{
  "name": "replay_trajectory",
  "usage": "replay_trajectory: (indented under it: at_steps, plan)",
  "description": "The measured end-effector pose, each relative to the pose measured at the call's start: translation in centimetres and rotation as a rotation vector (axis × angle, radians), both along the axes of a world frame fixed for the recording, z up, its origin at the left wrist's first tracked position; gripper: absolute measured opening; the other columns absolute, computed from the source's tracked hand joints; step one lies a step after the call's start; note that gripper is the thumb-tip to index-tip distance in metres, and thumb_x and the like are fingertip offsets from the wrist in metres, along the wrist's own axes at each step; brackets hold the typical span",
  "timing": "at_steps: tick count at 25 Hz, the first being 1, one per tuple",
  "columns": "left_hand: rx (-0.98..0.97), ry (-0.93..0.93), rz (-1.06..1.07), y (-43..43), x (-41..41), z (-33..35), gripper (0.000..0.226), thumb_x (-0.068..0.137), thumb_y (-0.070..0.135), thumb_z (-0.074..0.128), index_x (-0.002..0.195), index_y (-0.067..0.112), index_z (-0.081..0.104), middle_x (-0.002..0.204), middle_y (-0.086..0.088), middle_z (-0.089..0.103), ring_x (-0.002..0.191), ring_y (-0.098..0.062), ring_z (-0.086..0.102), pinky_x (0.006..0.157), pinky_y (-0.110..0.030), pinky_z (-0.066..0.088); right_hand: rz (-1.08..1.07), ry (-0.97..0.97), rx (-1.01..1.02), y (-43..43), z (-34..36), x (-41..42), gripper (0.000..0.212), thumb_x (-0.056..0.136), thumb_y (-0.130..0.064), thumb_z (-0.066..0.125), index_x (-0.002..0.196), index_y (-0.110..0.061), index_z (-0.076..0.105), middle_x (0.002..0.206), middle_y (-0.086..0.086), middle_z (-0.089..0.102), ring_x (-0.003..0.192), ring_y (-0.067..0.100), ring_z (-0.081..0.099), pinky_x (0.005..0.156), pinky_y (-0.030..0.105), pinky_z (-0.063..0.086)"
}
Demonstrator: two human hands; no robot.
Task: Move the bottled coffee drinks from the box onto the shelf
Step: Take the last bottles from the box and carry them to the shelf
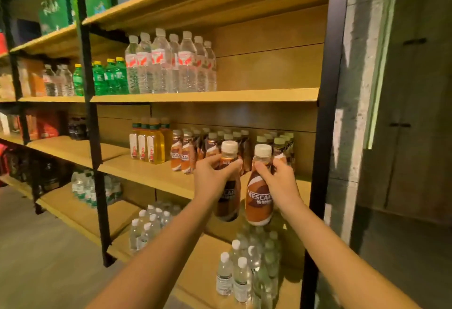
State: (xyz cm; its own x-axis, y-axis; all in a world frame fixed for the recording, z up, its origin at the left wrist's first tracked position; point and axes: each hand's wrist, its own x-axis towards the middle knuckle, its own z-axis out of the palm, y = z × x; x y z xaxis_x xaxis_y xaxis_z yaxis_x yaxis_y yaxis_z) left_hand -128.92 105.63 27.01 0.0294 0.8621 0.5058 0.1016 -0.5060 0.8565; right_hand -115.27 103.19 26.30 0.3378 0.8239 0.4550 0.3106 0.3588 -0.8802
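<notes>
Forearms reach up from the bottom edge. Fingers of the left hand [211,178] curl round the neck of a dark coffee bottle [227,202]. The right hand [281,182] grips the neck of a lighter brown coffee bottle [259,201]. Both bottles are upright, side by side, held in the air before the front edge of the middle shelf [146,170]. Behind them, more coffee bottles [188,154] stand in rows on that shelf, beside yellow drink bottles [152,145]. Water bottles [171,64] fill the shelf above.
</notes>
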Motion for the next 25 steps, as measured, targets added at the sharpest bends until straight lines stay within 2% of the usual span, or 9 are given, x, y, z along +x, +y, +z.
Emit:
replay_trajectory:
  at_steps: [2, 5, 9, 12, 15, 19, 21, 23, 25]
  plan:
    - [-0.01, -0.017, -0.068, 3.6, 1.5, 0.6, 0.021, 0.077, 0.031, 0.073, 0.095, 0.02, 0.068, 0.085, 0.012, 0.066, 0.084, -0.006, 0.063, 0.074, -0.024, 0.048, -0.09, -0.006, -0.017, 2.3, 0.2, 1.5, 0.057, 0.084, -0.045, 0.061, 0.13, -0.012, 0.052, 0.123, 0.008, 0.06, 0.11, 0.024, 0.06, 0.094, 0.046, 0.051]
    - [-0.048, -0.007, -0.169, 8.9, 3.6, 0.7, 0.039, 0.075, 0.034, 0.075, 0.107, 0.014, 0.067, 0.095, 0.007, 0.068, 0.097, -0.013, 0.063, 0.087, -0.033, 0.052, -0.186, -0.006, -0.021, 5.3, 0.5, 2.8, 0.03, 0.09, -0.03, 0.057, 0.116, -0.014, 0.059, 0.107, 0.004, 0.067, 0.1, 0.02, 0.064, 0.088, 0.038, 0.053]
    - [-0.062, 0.022, -0.331, 14.7, 5.9, -0.1, 0.031, 0.075, 0.034, 0.074, 0.1, 0.016, 0.07, 0.094, 0.004, 0.071, 0.093, -0.012, 0.066, 0.084, -0.029, 0.053, -0.311, -0.002, -0.023, 8.2, 0.5, 3.3, 0.008, 0.092, -0.025, 0.054, 0.099, -0.024, 0.058, 0.091, -0.007, 0.065, 0.087, 0.011, 0.064, 0.073, 0.021, 0.052]
    - [-0.072, 0.023, -0.408, 17.1, 7.3, -1.1, 0.03, 0.072, 0.04, 0.074, 0.096, 0.021, 0.07, 0.092, 0.005, 0.071, 0.089, -0.009, 0.066, 0.082, -0.029, 0.053, -0.39, -0.006, -0.022, 9.4, 0.0, 3.7, 0.005, 0.093, -0.023, 0.054, 0.094, -0.025, 0.057, 0.084, -0.011, 0.064, 0.077, 0.002, 0.062, 0.06, 0.012, 0.047]
    - [-0.093, 0.006, -0.458, 17.6, 8.2, -1.6, 0.012, 0.075, 0.028, 0.075, 0.084, 0.026, 0.067, 0.083, 0.008, 0.069, 0.08, -0.004, 0.064, 0.071, -0.02, 0.048, -0.445, -0.024, -0.021, 10.1, -0.4, 3.9, 0.012, 0.093, -0.023, 0.053, 0.087, -0.033, 0.054, 0.084, -0.012, 0.063, 0.075, 0.0, 0.062, 0.059, 0.012, 0.048]
    - [-0.075, -0.029, -0.43, 17.8, 9.1, -2.2, 0.023, 0.075, 0.029, 0.075, 0.095, 0.02, 0.069, 0.088, 0.005, 0.071, 0.084, -0.007, 0.065, 0.079, -0.027, 0.051, -0.442, -0.04, -0.042, 10.9, -1.2, 4.4, 0.009, 0.093, -0.024, 0.053, 0.095, -0.033, 0.055, 0.091, -0.01, 0.065, 0.086, 0.005, 0.064, 0.067, 0.015, 0.049]
    - [-0.053, -0.054, -0.396, 17.5, 9.2, -2.5, 0.018, 0.075, 0.03, 0.075, 0.091, 0.025, 0.067, 0.083, 0.011, 0.068, 0.083, -0.004, 0.063, 0.08, -0.026, 0.051, -0.444, -0.043, -0.054, 11.4, -1.4, 4.5, 0.012, 0.093, -0.025, 0.053, 0.105, -0.028, 0.055, 0.097, -0.008, 0.065, 0.096, 0.012, 0.065, 0.075, 0.019, 0.051]
    - [0.013, -0.038, -0.41, 17.1, 8.9, -2.6, 0.02, 0.076, 0.032, 0.074, 0.092, 0.03, 0.062, 0.081, 0.019, 0.062, 0.087, -0.003, 0.061, 0.079, -0.019, 0.047, -0.437, -0.045, -0.081, 11.2, -1.7, 4.6, 0.031, 0.093, -0.029, 0.053, 0.122, -0.023, 0.048, 0.111, -0.005, 0.062, 0.109, 0.017, 0.061, 0.085, 0.026, 0.051]
    - [0.017, 0.023, -0.457, 17.1, 8.2, -3.1, 0.043, 0.078, 0.035, 0.071, 0.116, 0.027, 0.055, 0.097, 0.022, 0.054, 0.102, -0.004, 0.055, 0.084, -0.017, 0.043, -0.419, -0.003, -0.139, 10.3, -2.8, 4.8, 0.063, 0.087, -0.044, 0.055, 0.141, -0.024, 0.03, 0.125, -0.007, 0.052, 0.119, 0.016, 0.053, 0.097, 0.034, 0.047]
